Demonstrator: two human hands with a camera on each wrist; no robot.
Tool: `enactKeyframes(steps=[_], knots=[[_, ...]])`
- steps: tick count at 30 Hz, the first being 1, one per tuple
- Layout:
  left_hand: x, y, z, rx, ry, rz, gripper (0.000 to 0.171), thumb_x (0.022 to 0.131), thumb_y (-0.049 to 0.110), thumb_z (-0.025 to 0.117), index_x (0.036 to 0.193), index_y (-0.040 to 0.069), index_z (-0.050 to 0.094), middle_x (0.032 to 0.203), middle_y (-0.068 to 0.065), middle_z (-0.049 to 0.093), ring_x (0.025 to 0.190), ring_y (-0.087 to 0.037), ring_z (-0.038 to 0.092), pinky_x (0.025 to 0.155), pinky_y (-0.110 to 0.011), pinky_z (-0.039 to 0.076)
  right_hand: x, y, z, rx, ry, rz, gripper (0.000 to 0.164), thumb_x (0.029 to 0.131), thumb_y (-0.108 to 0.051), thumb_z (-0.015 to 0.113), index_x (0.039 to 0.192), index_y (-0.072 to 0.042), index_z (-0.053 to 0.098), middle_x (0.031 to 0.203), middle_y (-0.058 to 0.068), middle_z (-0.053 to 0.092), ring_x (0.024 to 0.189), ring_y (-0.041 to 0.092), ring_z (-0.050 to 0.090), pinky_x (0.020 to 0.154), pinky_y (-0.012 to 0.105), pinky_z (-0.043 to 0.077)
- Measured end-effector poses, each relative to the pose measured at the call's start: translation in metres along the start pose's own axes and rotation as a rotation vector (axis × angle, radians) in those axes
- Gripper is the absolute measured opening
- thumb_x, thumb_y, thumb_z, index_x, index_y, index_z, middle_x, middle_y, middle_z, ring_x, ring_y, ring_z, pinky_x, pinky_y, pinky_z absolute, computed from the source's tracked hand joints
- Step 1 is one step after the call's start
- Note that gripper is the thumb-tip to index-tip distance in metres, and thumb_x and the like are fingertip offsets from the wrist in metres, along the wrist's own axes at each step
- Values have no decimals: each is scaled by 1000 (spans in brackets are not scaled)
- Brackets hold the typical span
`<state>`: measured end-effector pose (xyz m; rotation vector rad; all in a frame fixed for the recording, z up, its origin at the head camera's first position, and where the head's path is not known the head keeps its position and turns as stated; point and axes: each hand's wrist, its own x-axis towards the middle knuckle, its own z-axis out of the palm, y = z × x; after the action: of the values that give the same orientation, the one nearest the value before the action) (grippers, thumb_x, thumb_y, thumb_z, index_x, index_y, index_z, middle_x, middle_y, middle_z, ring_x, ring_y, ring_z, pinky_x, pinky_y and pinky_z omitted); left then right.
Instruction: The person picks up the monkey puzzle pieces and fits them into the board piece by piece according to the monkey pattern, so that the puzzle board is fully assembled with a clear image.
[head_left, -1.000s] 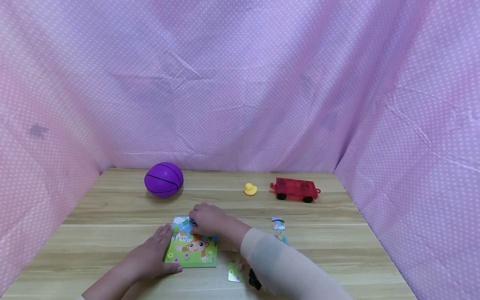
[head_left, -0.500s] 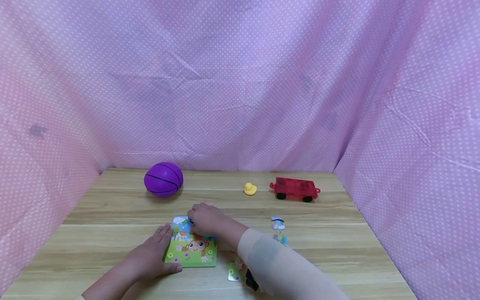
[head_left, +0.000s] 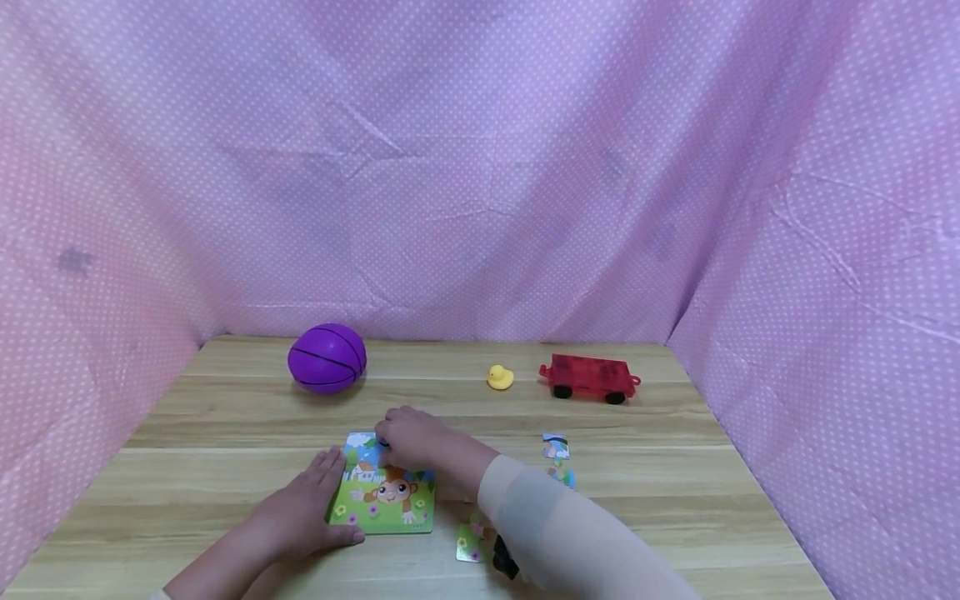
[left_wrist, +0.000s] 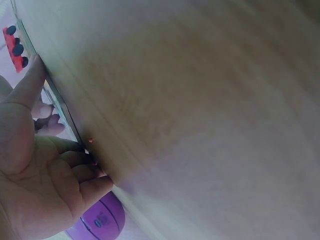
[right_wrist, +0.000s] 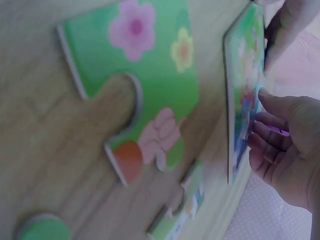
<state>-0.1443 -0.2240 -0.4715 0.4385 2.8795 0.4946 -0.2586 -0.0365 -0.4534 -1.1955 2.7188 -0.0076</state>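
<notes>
Well, lower left, my straight-fingered left hand (head_left: pixel 300 507) touches the puzzle (head_left: pixel 388 497); right hand (head_left: pixel 415 438), grip unclear, could skew it, pressing unevenly.

Right hand (head_left: pixel 412 439) hides part of the puzzle (head_left: pixel 384 502); sleeve (head_left: pixel 558 521) (beige) partly covers a piece (head_left: pixel 469 544).

From here I see a wood-grain table (head_left: pixel 225 417) bearing a puzzle board (head_left: pixel 386 515), loose pieces (head_left: pixel 556 448), purple ball (head_left: pixel 327 359), yellow duck (head_left: pixel 500 378) and red wagon (head_left: pixel 591 377) (black-wheeled).
</notes>
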Motion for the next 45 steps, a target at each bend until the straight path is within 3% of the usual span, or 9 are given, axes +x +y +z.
enactKeyframes(steps=[4,8,17,25,31,38,45], knots=[[0,-1,0,1,10,10,119,70,70,72,147,-12,32,155,-31,26,143,-50,23,114,-62,30,-6,6,-4,13,-9,-80,22,98,-34,60,116,-25,69,107,-9,60,98,5,55,88,19,49],[0,-2,0,-2,9,2,119,70,71,72,147,-11,32,156,-31,25,144,-49,23,114,-62,28,-14,9,-4,-73,-28,-162,21,99,-35,58,117,-31,69,116,-8,59,104,6,53,91,18,48],[0,-1,-2,-9,1,-8,120,71,70,72,147,-12,31,156,-31,24,144,-49,21,115,-62,27,-22,8,-1,-204,10,-233,16,99,-34,58,112,-34,67,120,-8,56,107,7,51,94,20,46],[0,1,-4,5,-4,3,119,71,70,72,147,-12,31,156,-31,25,144,-50,23,114,-62,29,-22,11,-1,-117,8,-205,16,98,-39,59,110,-34,68,123,-7,56,113,8,51,96,21,46],[1,1,-3,-4,-9,3,120,71,70,72,147,-13,31,155,-32,25,143,-51,23,114,-63,29,-23,16,-3,35,15,-165,27,99,-37,58,122,-27,67,117,-9,58,109,6,52,95,20,47],[0,2,-3,-11,-19,-24,120,71,70,72,148,-11,30,157,-30,23,145,-49,21,115,-62,27,-34,39,-12,67,78,-115,33,99,-35,57,128,-22,64,122,-7,61,115,9,57,100,25,49],[-1,3,-3,-5,-24,-25,120,71,69,72,148,-11,29,157,-30,22,145,-49,20,115,-62,27,-57,73,-21,183,69,16,38,100,-31,56,135,-16,58,136,-2,59,124,14,56,106,32,47]])
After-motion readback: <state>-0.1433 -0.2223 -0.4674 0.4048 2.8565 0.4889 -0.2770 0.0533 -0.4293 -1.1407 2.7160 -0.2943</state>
